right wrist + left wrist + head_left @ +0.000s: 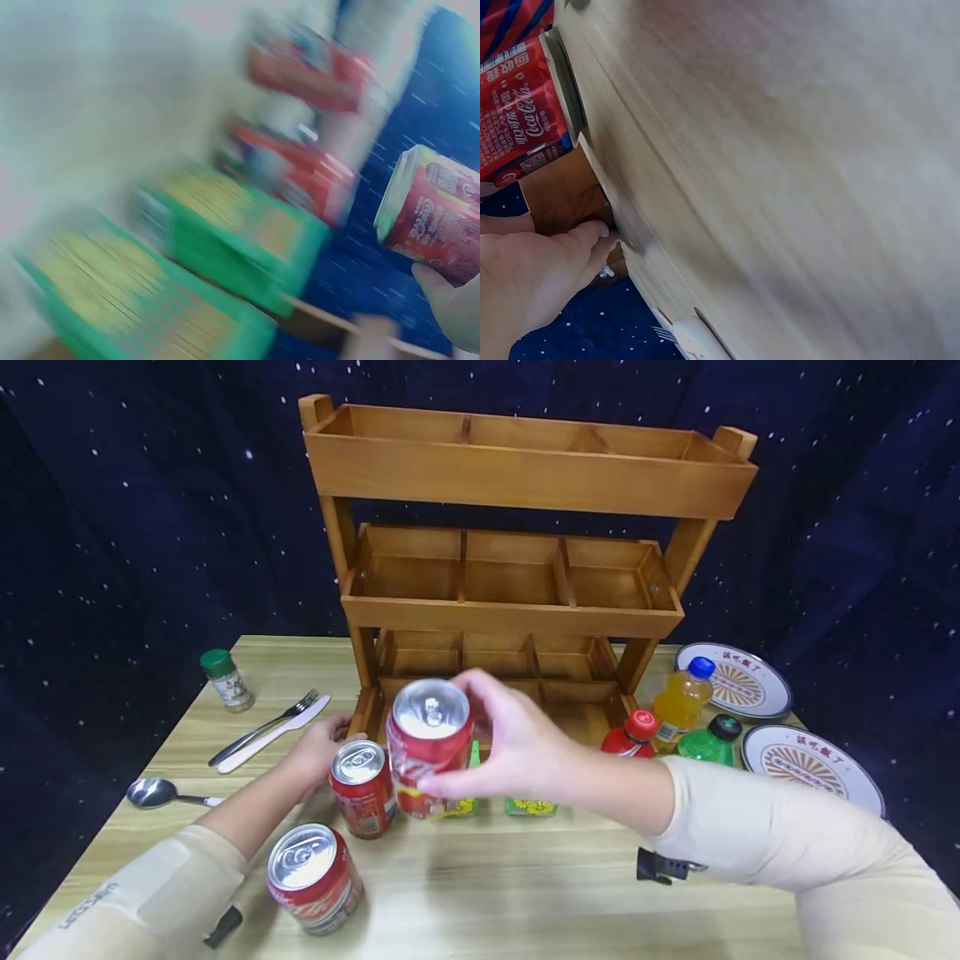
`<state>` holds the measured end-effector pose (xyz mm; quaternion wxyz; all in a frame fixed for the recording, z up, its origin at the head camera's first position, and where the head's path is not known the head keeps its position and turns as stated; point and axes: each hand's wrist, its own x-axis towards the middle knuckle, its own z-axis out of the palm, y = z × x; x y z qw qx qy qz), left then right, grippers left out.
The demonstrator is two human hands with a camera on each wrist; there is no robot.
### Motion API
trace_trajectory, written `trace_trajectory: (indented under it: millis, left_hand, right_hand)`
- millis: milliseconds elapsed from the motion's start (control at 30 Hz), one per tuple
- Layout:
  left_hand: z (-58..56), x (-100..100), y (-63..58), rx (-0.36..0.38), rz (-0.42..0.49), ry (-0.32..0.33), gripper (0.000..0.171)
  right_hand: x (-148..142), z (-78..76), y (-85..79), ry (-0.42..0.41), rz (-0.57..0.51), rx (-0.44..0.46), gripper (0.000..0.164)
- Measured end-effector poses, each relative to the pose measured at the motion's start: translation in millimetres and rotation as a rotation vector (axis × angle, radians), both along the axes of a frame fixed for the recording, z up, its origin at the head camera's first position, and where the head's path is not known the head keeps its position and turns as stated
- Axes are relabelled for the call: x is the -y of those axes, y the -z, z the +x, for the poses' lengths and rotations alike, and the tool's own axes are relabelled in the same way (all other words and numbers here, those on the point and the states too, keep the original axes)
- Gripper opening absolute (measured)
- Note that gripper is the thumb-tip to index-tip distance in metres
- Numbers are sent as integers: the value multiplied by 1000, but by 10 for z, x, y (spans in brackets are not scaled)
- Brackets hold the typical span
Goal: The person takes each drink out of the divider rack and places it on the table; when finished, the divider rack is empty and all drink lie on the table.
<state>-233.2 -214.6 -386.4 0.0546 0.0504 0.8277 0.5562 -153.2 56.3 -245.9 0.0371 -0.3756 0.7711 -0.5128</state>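
Observation:
My right hand (517, 747) grips a red Coca-Cola can (430, 760), thumb in front, and holds it up before the wooden rack (513, 618). The same can (439, 214) shows at the right of the right wrist view. My left hand (318, 753) holds the rack's lower left front corner; in the left wrist view its fingers lie against the brown wood (566, 191). Two more red cans stand on the table: one (363, 802) beside my left hand, another (318, 885) nearer the front. Green boxes with yellow flowers (225, 202) are partly hidden behind the raised can and right hand.
On the left lie a spoon (153, 793), a fork (262, 728) and a white-bladed knife (273, 737), near a green-capped shaker (227, 681). Bottles with red (633, 735), blue (682, 697) and green (708, 743) bodies or caps stand right, beside two plates (813, 764).

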Motion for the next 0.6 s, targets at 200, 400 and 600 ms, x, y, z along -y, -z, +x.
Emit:
trace_trajectory:
  millis: [200,400,600]
  left_hand:
    - [1,-12,24,10,4,7,52]
    - [-2,7,47,16,13,-8,55]
    - [-3,22,16,5,14,-11,56]
  right_hand:
    - [16,108,732,-73,192,-64,69]
    - [80,158,1016,-97,217,-28,66]
    - [125,141,1150,-102,184,-1,67]
